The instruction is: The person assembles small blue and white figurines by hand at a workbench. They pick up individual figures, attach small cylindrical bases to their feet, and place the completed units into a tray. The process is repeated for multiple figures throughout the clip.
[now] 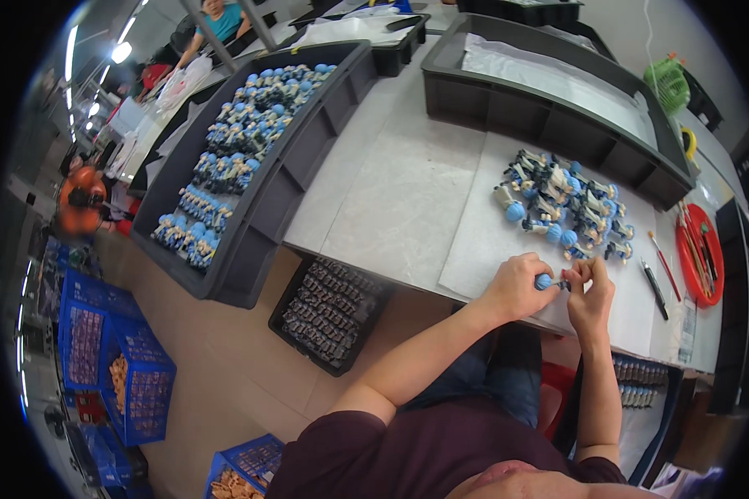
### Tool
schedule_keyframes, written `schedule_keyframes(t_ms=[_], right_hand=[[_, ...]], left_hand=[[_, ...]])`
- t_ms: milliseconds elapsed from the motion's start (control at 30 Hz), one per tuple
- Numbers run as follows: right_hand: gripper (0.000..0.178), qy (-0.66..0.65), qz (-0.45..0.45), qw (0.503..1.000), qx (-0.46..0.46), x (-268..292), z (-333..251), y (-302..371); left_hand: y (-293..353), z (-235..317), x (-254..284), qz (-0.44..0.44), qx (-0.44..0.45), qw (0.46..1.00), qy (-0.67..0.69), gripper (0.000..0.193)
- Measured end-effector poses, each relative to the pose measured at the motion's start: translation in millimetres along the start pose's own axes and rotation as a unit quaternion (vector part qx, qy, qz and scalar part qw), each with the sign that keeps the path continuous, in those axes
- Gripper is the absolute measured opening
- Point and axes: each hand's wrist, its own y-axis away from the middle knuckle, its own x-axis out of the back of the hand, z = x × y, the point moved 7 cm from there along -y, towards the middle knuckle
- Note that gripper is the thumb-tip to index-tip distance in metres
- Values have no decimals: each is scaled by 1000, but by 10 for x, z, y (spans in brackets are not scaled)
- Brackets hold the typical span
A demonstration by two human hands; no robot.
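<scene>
Near the front edge of the table, my left hand grips a small blue-haired figurine between thumb and fingers. My right hand is closed in a pinch close to the figurine's dark end; what sits between those fingertips is too small to make out. Just beyond both hands lies a loose pile of similar figurines, with blue heads and white and dark bodies, on a white sheet. A black pen-like tool and a thin red-handled brush lie to the right of my right hand.
A long grey tray full of figurines stands at the left. Another grey tray, lined with white, is at the back. A red oval dish with tools sits right. Blue crates and a black tray are below table height.
</scene>
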Motion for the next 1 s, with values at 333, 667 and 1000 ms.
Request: schedule_keyframes(t_ms=[333, 667, 1000], right_hand=[[21, 7, -10, 1000, 7, -8, -57, 7], [19, -10, -1, 1000, 7, -31, 1, -12], [18, 20, 0, 1000, 19, -22, -34, 1]], left_hand=[[-9, -19, -44, -22, 7, 1000, 5, 21], [23, -8, -11, -15, -2, 1000, 6, 20], [-6, 7, -14, -11, 0, 1000, -2, 20]])
